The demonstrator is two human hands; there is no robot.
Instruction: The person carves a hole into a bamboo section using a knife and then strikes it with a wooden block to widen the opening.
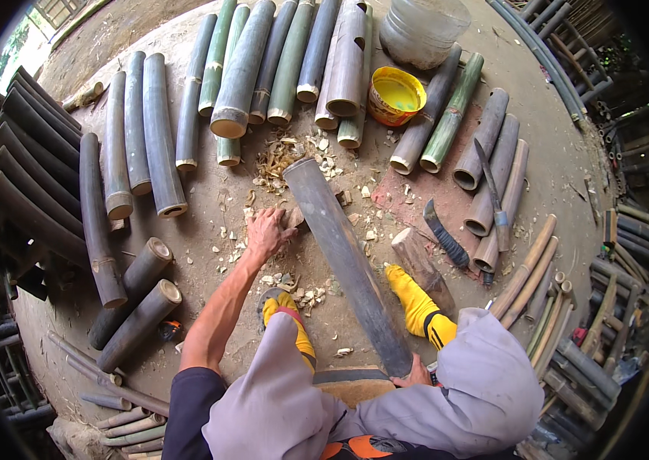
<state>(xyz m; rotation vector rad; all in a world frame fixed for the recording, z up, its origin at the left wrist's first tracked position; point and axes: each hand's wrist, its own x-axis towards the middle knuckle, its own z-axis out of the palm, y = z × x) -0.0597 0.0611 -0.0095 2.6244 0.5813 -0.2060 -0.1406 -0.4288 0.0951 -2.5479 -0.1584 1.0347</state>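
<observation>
A thick grey-brown bamboo pole slants from the wood chips in the middle down to my lap, between my feet. My right hand is closed around its lower end, the fingers partly hidden. My left hand is stretched out over the ground left of the pole's upper end. Its fingers are spread, beside or touching a short brown wood block. Right of the pole, a short log lies by my yellow-socked right foot. A curved knife with a dark wrapped handle rests just beyond it.
Cut bamboo sections line the far side, with more at left and right. A yellow tub and a cloudy plastic container stand among them. A long blade leans on the right-hand sections. Chips litter the ground.
</observation>
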